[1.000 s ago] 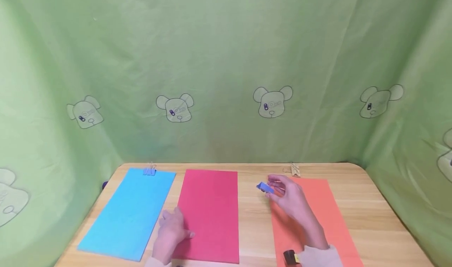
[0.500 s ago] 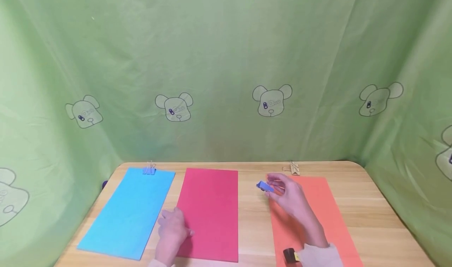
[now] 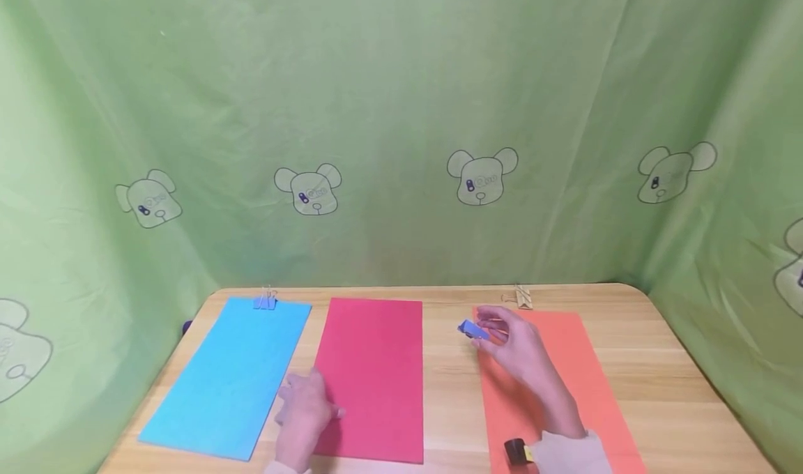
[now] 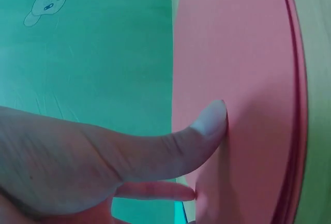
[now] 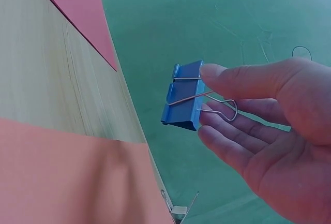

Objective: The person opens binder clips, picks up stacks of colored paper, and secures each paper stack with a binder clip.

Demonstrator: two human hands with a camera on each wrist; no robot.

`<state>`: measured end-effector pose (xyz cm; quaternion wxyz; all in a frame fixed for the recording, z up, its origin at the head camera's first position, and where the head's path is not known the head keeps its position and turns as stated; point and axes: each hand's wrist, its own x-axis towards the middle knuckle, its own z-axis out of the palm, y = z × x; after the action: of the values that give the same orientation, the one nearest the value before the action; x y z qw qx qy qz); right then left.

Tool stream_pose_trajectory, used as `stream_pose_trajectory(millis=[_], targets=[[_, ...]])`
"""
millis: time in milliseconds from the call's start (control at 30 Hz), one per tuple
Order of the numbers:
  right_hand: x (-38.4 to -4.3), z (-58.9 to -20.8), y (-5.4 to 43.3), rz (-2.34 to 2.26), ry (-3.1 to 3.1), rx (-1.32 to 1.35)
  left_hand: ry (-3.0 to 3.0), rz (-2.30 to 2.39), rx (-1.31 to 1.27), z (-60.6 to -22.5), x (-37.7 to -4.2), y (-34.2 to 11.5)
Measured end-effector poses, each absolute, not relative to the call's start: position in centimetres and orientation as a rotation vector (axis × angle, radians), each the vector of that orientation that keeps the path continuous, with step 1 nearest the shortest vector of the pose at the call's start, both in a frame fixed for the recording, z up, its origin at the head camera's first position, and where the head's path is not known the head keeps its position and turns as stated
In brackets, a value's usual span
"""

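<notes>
In the head view a stack of red sheets lies mid-table. My left hand is at its left edge, thumb over the red top sheet and the other fingers beside the edge. The left wrist view has the thumb near or on the red surface; whether it presses is hard to tell. Above the table, between the red stack and the orange sheets, my right hand pinches a blue binder clip between thumb and fingers. Its wire handles show in the right wrist view.
Blue sheets lie on the left of the wooden table, with a blue binder clip at their top edge. A pale binder clip is at the orange sheets' top. Green curtain surrounds the table's back and sides.
Almost nothing differs. The left hand has shifted very slightly on the red stack's edge, and the right hand keeps holding the binder clip in about the same place.
</notes>
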<state>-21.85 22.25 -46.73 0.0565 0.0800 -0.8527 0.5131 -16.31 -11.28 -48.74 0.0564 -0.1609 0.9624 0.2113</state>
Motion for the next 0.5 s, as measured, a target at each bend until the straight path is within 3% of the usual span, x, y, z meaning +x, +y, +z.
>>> stream_pose_trajectory(millis=[500], targets=[[-21.87, -46.77, 22.66, 1.547, -2.587, 0.239, 2.967, 0.697, -0.423, -49.38, -16.48, -12.01]])
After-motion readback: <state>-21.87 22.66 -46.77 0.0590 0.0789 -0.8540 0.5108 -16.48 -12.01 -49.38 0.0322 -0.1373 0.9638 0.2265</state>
